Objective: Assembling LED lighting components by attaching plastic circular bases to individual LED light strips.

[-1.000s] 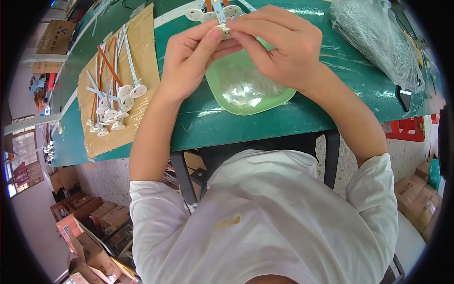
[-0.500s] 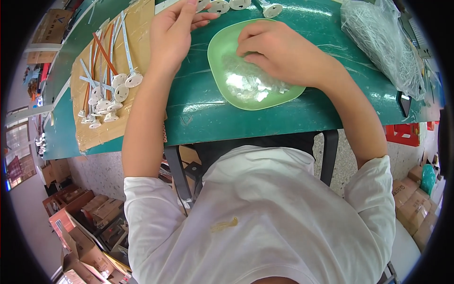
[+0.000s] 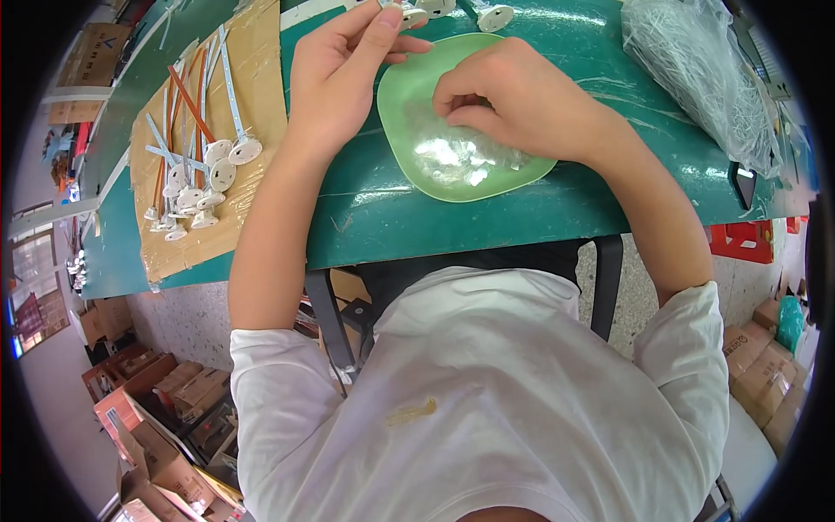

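My left hand (image 3: 335, 91) is at the top of the view, left of the green bowl (image 3: 396, 130), its thumb and forefinger pinched together. What they pinch is too small to make out. Just past these fingertips shows a white round disc (image 3: 413, 17); I cannot tell whether it is held. Many small clear plastic pieces (image 3: 465, 157) lie shining in the bowl. Over them, my right hand (image 3: 513, 96) reaches in with curled fingers pressed together, and anything between the fingertips is hidden.
Left on the green table (image 3: 365, 235) lies a cardboard sheet (image 3: 248, 204) with several white discs on blue and brown strips (image 3: 196, 104). More discs (image 3: 494, 17) lie at the far edge. A clear bag of thin strips (image 3: 696, 83) and a black object (image 3: 744, 185) are at right.
My left hand has moved right, toward the bowl, and its fingers now overlap the bowl's edge. My right hand stays in the bowl, its fingers slightly lower.
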Demonstrator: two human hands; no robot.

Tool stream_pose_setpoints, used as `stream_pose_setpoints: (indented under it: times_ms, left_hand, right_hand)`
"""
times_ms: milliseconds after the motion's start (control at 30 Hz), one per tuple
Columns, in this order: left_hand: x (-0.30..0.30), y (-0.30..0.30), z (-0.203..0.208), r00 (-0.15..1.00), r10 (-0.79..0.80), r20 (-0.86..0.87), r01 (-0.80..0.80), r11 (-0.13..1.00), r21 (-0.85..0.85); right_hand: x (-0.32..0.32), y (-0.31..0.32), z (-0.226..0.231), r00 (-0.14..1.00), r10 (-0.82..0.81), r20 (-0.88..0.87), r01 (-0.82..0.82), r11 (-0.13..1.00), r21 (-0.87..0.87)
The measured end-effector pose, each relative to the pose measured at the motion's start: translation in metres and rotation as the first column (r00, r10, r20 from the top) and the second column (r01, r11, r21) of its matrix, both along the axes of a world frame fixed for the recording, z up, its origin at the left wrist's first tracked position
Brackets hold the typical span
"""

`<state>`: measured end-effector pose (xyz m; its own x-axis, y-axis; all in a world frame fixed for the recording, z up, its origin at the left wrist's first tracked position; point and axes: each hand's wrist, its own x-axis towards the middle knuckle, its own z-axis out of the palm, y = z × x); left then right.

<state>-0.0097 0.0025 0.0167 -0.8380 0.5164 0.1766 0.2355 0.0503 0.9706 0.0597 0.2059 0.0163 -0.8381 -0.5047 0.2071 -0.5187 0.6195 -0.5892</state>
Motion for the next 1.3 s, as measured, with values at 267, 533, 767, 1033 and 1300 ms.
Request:
stream_pose_setpoints:
  times_ms: [267,533,767,1033,1300]
  left_hand:
    - [0.008,0.001,0.003,0.999,-0.041,0.009,0.040,0.998,0.053]
    - [0.006,-0.002,0.003,0.999,0.027,-0.030,-0.026,1.000,0.013]
    - [-0.001,-0.006,-0.007,0.995,-0.030,0.091,0.017,0.990,0.143]
    - [0.015,0.000,0.007,0.926,-0.245,0.286,0.091,0.883,0.460]
    - [0.021,0.002,0.011,0.929,-0.223,0.297,0.058,0.876,0.479]
  right_hand:
    - [-0.001,-0.001,0.008,0.999,-0.017,-0.050,0.013,0.996,-0.085]
    - [-0.008,0.013,0.007,0.996,-0.048,-0.079,0.038,0.992,-0.123]
    - [-0.014,0.003,0.000,0.740,-0.083,-0.667,-0.041,0.985,-0.168]
    - [0.000,-0.009,0.009,0.674,-0.189,-0.714,-0.056,0.951,-0.305]
    - [-0.023,-0.004,0.005,0.392,0.000,-0.920,-0.092,0.995,-0.040]
